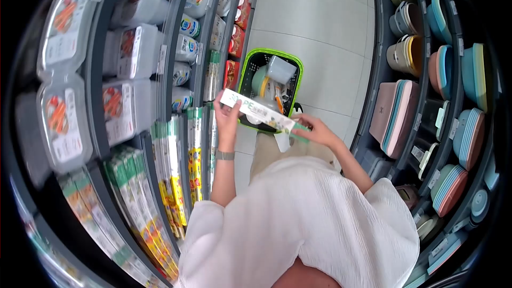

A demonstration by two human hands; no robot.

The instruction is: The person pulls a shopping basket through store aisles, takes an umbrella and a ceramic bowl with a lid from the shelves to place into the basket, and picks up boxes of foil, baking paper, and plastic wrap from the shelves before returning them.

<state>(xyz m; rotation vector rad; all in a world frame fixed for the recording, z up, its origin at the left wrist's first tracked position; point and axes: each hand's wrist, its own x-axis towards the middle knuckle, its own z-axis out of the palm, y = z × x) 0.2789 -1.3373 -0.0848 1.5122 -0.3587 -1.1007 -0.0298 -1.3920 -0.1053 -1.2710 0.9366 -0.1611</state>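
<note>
Between my two hands is a long, narrow white-and-green box of cling film [258, 112], with "PE" printed on its side. My left hand [228, 113] grips its left end, thumb across the front face; a watch band sits on that wrist. At the green right end, my right hand [316, 130] has its fingers closed on the box. Below the box, on the floor, stands a black shopping basket with a bright green rim [273, 50]. Inside it are a grey-white container [281, 69], a green bowl-like item [260, 80] and other goods, partly hidden by the box.
Shelves on the left hold clear plastic food containers [69, 122], upright long boxes [140, 197] and red packs [238, 40]. The right shelves carry buckets [404, 53], pink trays [394, 117] and stacked basins [450, 189]. A tiled floor [320, 32] runs between them.
</note>
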